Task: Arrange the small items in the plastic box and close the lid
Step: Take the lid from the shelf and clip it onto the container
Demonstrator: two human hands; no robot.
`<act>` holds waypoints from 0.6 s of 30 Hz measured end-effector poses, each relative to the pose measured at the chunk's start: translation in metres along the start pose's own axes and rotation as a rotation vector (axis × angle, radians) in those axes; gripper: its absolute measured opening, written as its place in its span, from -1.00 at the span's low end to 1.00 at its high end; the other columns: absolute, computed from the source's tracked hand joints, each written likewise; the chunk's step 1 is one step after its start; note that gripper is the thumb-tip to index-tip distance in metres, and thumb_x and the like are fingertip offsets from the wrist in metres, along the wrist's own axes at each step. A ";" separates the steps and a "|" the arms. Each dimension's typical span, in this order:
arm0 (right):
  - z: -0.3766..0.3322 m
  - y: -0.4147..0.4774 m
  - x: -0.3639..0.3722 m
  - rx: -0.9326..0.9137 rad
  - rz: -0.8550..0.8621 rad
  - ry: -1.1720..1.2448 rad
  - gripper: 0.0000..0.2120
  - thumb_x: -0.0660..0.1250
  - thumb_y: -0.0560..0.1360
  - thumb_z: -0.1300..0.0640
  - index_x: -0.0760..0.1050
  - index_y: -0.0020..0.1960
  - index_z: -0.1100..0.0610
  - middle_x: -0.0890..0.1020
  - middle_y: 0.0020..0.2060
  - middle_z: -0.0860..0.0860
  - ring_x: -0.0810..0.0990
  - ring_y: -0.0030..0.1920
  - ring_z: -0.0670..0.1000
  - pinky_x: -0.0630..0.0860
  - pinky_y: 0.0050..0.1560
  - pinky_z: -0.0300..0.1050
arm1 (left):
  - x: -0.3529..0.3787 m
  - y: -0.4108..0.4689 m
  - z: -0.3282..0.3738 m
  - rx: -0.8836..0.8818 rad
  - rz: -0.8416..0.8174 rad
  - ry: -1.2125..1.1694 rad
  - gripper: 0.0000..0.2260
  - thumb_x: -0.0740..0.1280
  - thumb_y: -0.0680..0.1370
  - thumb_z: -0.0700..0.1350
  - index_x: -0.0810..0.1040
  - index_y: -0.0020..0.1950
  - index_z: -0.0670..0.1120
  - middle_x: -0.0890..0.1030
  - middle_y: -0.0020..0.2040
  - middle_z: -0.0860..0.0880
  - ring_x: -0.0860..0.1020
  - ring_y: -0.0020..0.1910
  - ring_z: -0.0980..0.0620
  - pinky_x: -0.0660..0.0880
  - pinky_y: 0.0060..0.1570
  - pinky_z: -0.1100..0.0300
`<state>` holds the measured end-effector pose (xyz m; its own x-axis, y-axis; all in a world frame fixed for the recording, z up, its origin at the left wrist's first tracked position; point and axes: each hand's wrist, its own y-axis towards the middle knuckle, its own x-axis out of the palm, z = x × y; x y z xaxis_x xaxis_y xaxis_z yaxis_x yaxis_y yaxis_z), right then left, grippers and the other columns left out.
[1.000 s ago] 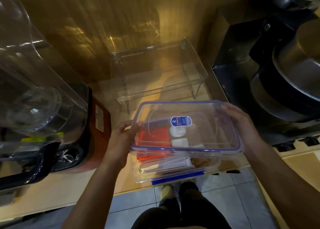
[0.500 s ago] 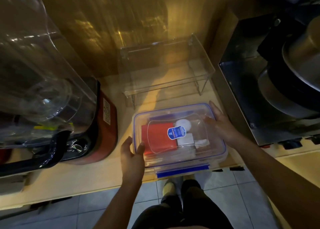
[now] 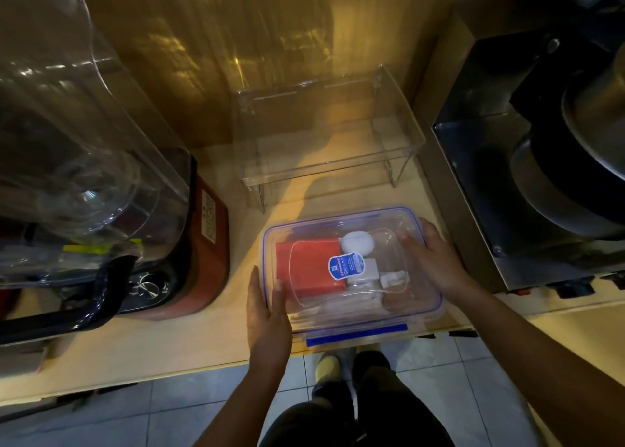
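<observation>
A clear plastic box (image 3: 426, 306) with a blue-rimmed lid (image 3: 314, 223) lies flat on the wooden counter near its front edge. The lid covers the box and carries a blue sticker (image 3: 345, 266). Through it I see a red flat item (image 3: 309, 270), a white round item (image 3: 356, 243), small white blocks and pale sticks. My left hand (image 3: 267, 314) lies with straight fingers along the left edge of the lid. Over the lid's right edge rests my right hand (image 3: 429, 255), pressing down. A blue latch (image 3: 355, 335) shows along the front side.
A clear acrylic stand (image 3: 324, 135) sits behind the box against the wooden wall. A red and black blender base with a clear jug (image 3: 111, 189) stands to the left. To the right is a metal unit with stacked pans (image 3: 568, 176). Tiled floor lies below the counter edge.
The lid, held above the box a second ago, has come down onto the box. Both hands have settled on its left and right edges.
</observation>
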<state>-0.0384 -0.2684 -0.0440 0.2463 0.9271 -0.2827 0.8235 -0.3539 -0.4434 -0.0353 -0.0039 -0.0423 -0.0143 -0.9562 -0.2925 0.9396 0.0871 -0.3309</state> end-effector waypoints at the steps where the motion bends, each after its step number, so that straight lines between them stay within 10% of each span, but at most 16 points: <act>1: -0.002 0.004 0.000 -0.020 -0.001 -0.023 -0.43 0.23 0.49 -0.17 0.15 0.44 -0.11 0.46 0.30 0.07 0.54 0.16 0.06 0.54 0.12 0.14 | 0.001 0.003 0.002 0.030 0.004 0.055 -0.55 0.14 0.59 0.06 0.15 0.47 0.12 0.29 0.48 -0.03 0.29 0.42 -0.02 0.29 0.37 -0.03; 7: -0.016 0.020 0.006 -0.421 0.139 -0.785 -0.48 0.05 0.57 -0.14 0.00 0.49 -0.15 0.10 0.53 0.01 0.17 0.47 0.06 0.18 0.37 0.14 | 0.005 0.035 0.031 0.564 0.047 0.832 -0.54 0.18 0.57 0.03 0.25 0.46 0.03 0.19 0.52 -0.14 0.09 0.51 -0.16 0.11 0.42 -0.12; 11: -0.011 0.029 0.005 -0.442 0.063 -0.952 -0.46 -0.05 0.58 -0.17 -0.06 0.51 -0.09 -0.01 0.54 -0.09 -0.09 0.51 -0.10 0.02 0.42 0.04 | 0.018 0.061 0.043 0.588 -0.087 1.055 -0.43 -0.05 0.55 0.29 -0.05 0.51 0.13 0.02 0.56 -0.03 -0.12 0.53 -0.02 -0.22 0.45 0.02; 18: -0.014 0.032 0.006 -0.429 0.023 -1.019 -0.44 -0.05 0.58 -0.16 -0.08 0.52 -0.01 -0.02 0.54 -0.07 -0.11 0.52 -0.07 0.00 0.42 0.01 | 0.029 0.073 0.027 0.551 -0.079 1.169 -0.42 -0.24 0.48 0.36 -0.25 0.44 0.20 0.02 0.57 0.01 -0.05 0.54 -0.03 -0.17 0.46 -0.09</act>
<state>-0.0035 -0.2721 -0.0476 -0.1098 0.3154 -0.9426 0.9816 -0.1148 -0.1528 0.0419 -0.0328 -0.0505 -0.1021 -0.1196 -0.9876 0.9347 -0.3513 -0.0541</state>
